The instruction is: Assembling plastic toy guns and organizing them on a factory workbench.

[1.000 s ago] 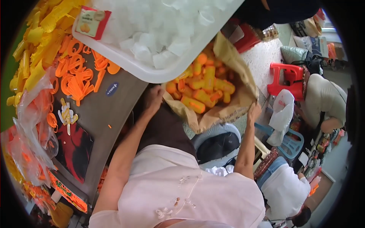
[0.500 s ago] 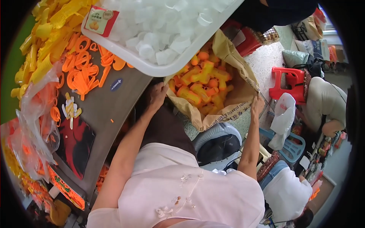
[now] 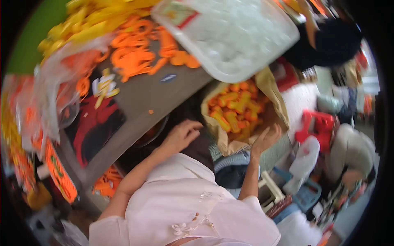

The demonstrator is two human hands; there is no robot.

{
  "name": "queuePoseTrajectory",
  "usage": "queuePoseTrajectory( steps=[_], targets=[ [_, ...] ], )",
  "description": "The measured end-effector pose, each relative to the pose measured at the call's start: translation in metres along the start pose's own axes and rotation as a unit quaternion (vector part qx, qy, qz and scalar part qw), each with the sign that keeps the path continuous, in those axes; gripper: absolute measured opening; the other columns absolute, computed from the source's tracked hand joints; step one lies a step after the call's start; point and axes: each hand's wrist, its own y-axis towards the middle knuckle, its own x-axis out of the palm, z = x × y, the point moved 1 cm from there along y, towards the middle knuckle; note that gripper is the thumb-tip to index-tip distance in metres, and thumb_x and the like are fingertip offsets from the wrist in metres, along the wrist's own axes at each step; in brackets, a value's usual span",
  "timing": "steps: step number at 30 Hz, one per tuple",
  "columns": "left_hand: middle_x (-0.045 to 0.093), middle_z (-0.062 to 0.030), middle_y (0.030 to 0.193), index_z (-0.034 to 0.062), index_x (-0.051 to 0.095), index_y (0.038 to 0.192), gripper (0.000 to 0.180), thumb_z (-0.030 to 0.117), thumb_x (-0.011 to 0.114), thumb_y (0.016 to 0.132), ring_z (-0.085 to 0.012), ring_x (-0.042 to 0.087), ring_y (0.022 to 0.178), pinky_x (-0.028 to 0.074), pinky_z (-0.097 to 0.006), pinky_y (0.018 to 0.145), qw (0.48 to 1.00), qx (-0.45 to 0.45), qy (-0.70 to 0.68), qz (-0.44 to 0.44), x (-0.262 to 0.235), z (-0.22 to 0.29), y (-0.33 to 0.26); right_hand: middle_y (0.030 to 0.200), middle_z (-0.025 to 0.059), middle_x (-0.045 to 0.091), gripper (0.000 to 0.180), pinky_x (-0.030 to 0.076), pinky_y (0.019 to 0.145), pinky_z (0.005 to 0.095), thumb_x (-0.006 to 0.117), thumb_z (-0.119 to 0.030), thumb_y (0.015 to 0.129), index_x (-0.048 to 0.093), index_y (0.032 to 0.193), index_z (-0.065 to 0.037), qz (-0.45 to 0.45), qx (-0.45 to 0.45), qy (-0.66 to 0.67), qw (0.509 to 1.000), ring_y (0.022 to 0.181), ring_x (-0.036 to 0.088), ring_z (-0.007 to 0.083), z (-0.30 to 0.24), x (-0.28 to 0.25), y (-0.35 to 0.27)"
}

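A brown paper bag stands on the floor with its mouth wide, heaped with yellow and orange plastic pieces. My left hand hovers over my dark-trousered lap, left of the bag and apart from it; its fingers are loosely stretched and nothing is in them. At the bag's near right side is my right hand, fingers spread and holding nothing. Whether it still touches the paper is hard to tell through the blur. A white tub of translucent white plastic pieces juts over the table's edge above the bag.
On the grey table lie flat orange plastic parts, a yellow pile, clear plastic bags and a dark red-patterned sheet. A red stool stands to the right. Other people sit or stand nearby.
Both hands have let go of the bag's rim. My left hand has drawn back toward my lap, and my right has opened. The whole view has swung, shifting the table and tub rightward.
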Motion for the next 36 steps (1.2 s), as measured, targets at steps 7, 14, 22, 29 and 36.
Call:
queuePoseTrajectory(
  steps=[7, 14, 22, 29, 36],
  targets=[
    [0.064, -0.0125, 0.108, 0.0045, 0.063, 0.118, 0.027, 0.018, 0.058, 0.094, -0.0287, 0.064, 0.098, 0.051, -0.038, 0.086, 0.996, 0.080, 0.039, 0.022, -0.052, 0.046, -0.102, 0.118, 0.0165, 0.052, 0.030, 0.046, 0.092, 0.0399, 0.058, 0.010, 0.089, 0.052, 0.116, -0.001, -0.118, -0.302, 0.310, 0.894, 0.111, 0.054, 0.0339, -0.188, 0.013, -0.070],
    [0.067, -0.0099, 0.105, 0.0013, 0.066, 0.113, 0.024, 0.000, 0.065, 0.088, -0.0235, 0.066, 0.097, 0.052, -0.032, 0.086, 0.937, -0.041, -0.024, 0.346, -0.099, 0.040, -0.202, 0.099, 0.0151, 0.062, 0.020, 0.049, 0.082, 0.0374, 0.055, 0.010, 0.088, 0.059, 0.105, 0.000, -0.345, -0.346, 0.447, 0.749, 0.092, 0.059, 0.0302, -0.334, 0.035, -0.069],
    [0.068, -0.0076, 0.101, 0.0007, 0.066, 0.106, 0.014, 0.004, 0.061, 0.093, -0.0205, 0.066, 0.094, 0.051, -0.031, 0.080, 0.853, -0.057, 0.033, 0.517, -0.132, 0.016, -0.253, 0.106, 0.0114, 0.062, 0.020, 0.044, 0.089, 0.0408, 0.062, 0.002, 0.085, 0.062, 0.105, -0.003, -0.441, -0.476, 0.347, 0.677, 0.102, 0.056, 0.0307, -0.393, 0.068, -0.096],
    [0.068, -0.0077, 0.100, 0.0002, 0.067, 0.104, 0.013, 0.002, 0.063, 0.091, -0.0182, 0.066, 0.093, 0.052, -0.031, 0.078, 0.831, -0.034, 0.011, 0.555, -0.159, 0.004, -0.242, 0.109, 0.0101, 0.061, 0.018, 0.040, 0.097, 0.0409, 0.066, -0.003, 0.084, 0.066, 0.102, -0.006, -0.456, -0.488, 0.325, 0.669, 0.108, 0.054, 0.0306, -0.405, 0.070, -0.104],
    [0.066, -0.0094, 0.098, 0.0011, 0.066, 0.103, 0.015, 0.006, 0.066, 0.089, -0.0251, 0.064, 0.092, 0.051, -0.034, 0.081, 0.883, 0.051, 0.113, 0.452, -0.206, 0.010, -0.175, 0.107, 0.0081, 0.063, 0.016, 0.042, 0.091, 0.0404, 0.066, -0.001, 0.083, 0.067, 0.098, -0.006, -0.451, -0.467, 0.359, 0.671, 0.103, 0.056, 0.0288, -0.402, 0.078, -0.102]
  ],
)
